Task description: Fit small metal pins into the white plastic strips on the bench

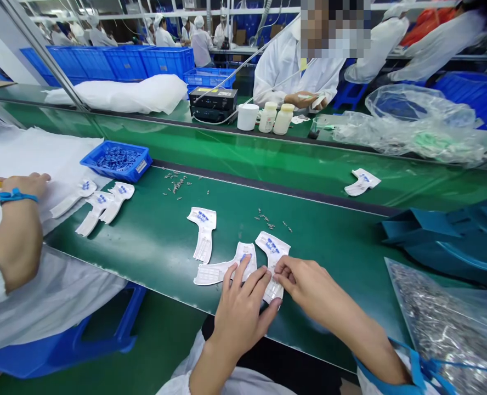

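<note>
My left hand [243,304] lies with its fingers spread over a white L-shaped plastic shell [210,274] with blue parts inside, and reaches a second shell [273,247] beside it. My right hand [309,280] is pinched at that second shell's right edge; whatever is between the fingertips is too small or hidden. Farther left on the green bench lies another similar shell [203,230]. Small metal pieces [266,219] are scattered just beyond the shells, and a larger scatter of metal pieces [177,184] lies farther back.
At left, a co-worker's arm [21,230] rests near three shells [99,206] and a blue tray [118,159] of small blue parts. One shell [362,182] sits on the ledge at right. A clear bag [453,323] of metal pieces and teal bins [453,236] border my right side.
</note>
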A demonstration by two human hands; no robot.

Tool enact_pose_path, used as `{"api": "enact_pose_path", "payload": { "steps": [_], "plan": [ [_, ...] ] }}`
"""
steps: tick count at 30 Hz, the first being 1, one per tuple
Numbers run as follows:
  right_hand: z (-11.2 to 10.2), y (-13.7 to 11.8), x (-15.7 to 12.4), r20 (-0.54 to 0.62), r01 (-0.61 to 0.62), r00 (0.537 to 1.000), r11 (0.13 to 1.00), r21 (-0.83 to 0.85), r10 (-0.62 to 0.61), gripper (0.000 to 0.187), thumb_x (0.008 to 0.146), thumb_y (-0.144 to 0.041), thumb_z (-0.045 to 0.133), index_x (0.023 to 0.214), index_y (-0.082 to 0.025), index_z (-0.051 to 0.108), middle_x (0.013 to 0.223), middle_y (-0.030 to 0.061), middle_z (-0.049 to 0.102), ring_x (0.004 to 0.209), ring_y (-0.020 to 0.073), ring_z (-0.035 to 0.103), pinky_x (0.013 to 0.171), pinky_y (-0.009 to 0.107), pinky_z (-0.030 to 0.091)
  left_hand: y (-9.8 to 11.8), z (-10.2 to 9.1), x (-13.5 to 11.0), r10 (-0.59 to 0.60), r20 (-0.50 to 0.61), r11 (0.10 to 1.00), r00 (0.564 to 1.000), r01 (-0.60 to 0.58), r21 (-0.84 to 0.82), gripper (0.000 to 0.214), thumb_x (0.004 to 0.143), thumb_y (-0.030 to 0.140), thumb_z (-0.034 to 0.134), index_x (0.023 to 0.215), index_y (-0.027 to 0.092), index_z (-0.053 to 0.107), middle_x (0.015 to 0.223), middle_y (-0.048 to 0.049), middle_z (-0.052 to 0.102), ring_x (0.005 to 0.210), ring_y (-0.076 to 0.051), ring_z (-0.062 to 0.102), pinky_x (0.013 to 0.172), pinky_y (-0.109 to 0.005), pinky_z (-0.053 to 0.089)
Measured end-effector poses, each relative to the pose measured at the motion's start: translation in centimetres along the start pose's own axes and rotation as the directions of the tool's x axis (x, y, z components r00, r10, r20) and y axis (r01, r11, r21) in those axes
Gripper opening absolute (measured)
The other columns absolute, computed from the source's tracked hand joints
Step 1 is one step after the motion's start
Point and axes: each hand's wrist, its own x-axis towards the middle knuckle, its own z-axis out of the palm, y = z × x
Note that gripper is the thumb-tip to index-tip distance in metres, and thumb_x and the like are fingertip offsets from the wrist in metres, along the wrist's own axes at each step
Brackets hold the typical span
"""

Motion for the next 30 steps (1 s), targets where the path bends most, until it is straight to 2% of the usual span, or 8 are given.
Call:
{"api": "enact_pose_path", "payload": {
  "steps": [7, 11, 14, 16, 18, 24, 27, 30],
  "plan": [
    [0.0, 0.1, 0.6, 0.034, -0.08, 0.996, 0.993, -0.085, 0.083, 0.007, 0.088, -0.027, 0.056, 0.083, -0.025, 0.052, 0.078, 0.0026, 0.068, 0.065, 0.0198, 0.059, 0.056, 0.027, 0.031, 0.1, 0.0, 0.1, 0.007, -0.02, 1.0, 1.0, -0.007, 0.001, 0.034, 0.096, 0.034, 0.056, 0.127, 0.021, 0.06, 0.127, -0.0064, 0.067, 0.14, -0.03, 0.042, 0.113, -0.049, 0.033],
    [-1.5, 1.1, 1.7, 0.111, -0.009, 0.994, 0.999, 0.053, 0.003, 0.008, 0.09, -0.029, 0.053, 0.089, -0.025, 0.06, 0.077, 0.0022, 0.069, 0.07, 0.0202, 0.063, 0.06, 0.028, 0.039, 0.1, 0.0, 0.0, 0.012, -0.029, 1.0, 0.999, -0.011, 0.02, 0.035, 0.095, 0.034, 0.056, 0.128, 0.021, 0.059, 0.128, -0.0059, 0.067, 0.139, -0.031, 0.043, 0.113, -0.05, 0.032],
    [-2.5, 2.7, 3.5, -0.13, -0.015, 0.991, 1.0, 0.019, 0.017, 0.022, 0.094, -0.03, 0.046, 0.102, -0.023, 0.065, 0.097, 0.0068, 0.071, 0.083, 0.0225, 0.066, 0.073, 0.032, 0.045, 0.0, -0.2, 0.0, 0.035, -0.029, 0.999, 0.999, -0.034, 0.029, 0.038, 0.094, 0.034, 0.057, 0.129, 0.02, 0.06, 0.134, -0.0068, 0.064, 0.14, -0.032, 0.041, 0.113, -0.05, 0.032],
    [-2.6, 4.0, 4.9, -0.315, -0.073, 0.948, 0.994, -0.082, 0.044, 0.026, 0.094, -0.029, 0.048, 0.11, -0.02, 0.066, 0.107, 0.0105, 0.069, 0.088, 0.0245, 0.066, 0.077, 0.035, 0.046, 0.0, -0.5, 0.0, 0.055, -0.029, 0.998, 0.998, -0.054, 0.032, 0.04, 0.093, 0.031, 0.056, 0.132, 0.019, 0.058, 0.139, -0.0075, 0.06, 0.142, -0.033, 0.039, 0.114, -0.05, 0.031],
    [-2.4, 4.9, 6.2, -0.362, -0.114, 0.931, 0.982, -0.148, 0.053, 0.024, 0.092, -0.029, 0.052, 0.107, -0.019, 0.068, 0.106, 0.0116, 0.068, 0.088, 0.025, 0.066, 0.075, 0.034, 0.046, 0.0, -0.7, 0.0, 0.084, -0.016, 0.996, 0.996, -0.083, 0.027, 0.043, 0.092, 0.027, 0.054, 0.134, 0.019, 0.057, 0.141, -0.0071, 0.058, 0.142, -0.032, 0.038, 0.114, -0.05, 0.03],
    [-2.6, 4.8, 6.8, -0.308, -0.145, 0.949, 0.965, -0.217, 0.073, 0.017, 0.09, -0.02, 0.052, 0.091, -0.018, 0.068, 0.088, 0.0074, 0.072, 0.082, 0.0223, 0.065, 0.066, 0.03, 0.041, -0.1, -0.9, 0.1, 0.138, 0.071, 0.99, 0.988, -0.135, -0.042, 0.037, 0.092, 0.028, 0.053, 0.128, 0.023, 0.061, 0.137, -0.002, 0.062, 0.142, -0.03, 0.038, 0.117, -0.051, 0.026],
    [-3.5, 4.0, 4.8, -0.274, -0.15, 0.954, 0.984, -0.093, 0.12, 0.018, 0.088, -0.02, 0.052, 0.094, -0.018, 0.069, 0.085, 0.0052, 0.073, 0.08, 0.021, 0.066, 0.068, 0.029, 0.043, -0.2, -1.2, 0.1, 0.151, 0.122, 0.988, 0.981, -0.147, -0.039, 0.039, 0.093, 0.033, 0.054, 0.131, 0.023, 0.059, 0.139, -0.0019, 0.06, 0.142, -0.03, 0.037, 0.116, -0.052, 0.027],
    [-3.8, 3.2, 1.7, -0.156, -0.092, 0.982, 0.99, 0.102, 0.107, 0.018, 0.087, -0.028, 0.053, 0.091, -0.021, 0.069, 0.086, 0.0025, 0.073, 0.08, 0.0193, 0.068, 0.071, 0.028, 0.047, -0.2, -1.4, 0.2, 0.156, 0.155, 0.988, 0.975, -0.154, -0.029, 0.042, 0.094, 0.036, 0.055, 0.134, 0.025, 0.056, 0.14, -0.002, 0.058, 0.14, -0.03, 0.04, 0.116, -0.052, 0.027]
  ]
}}
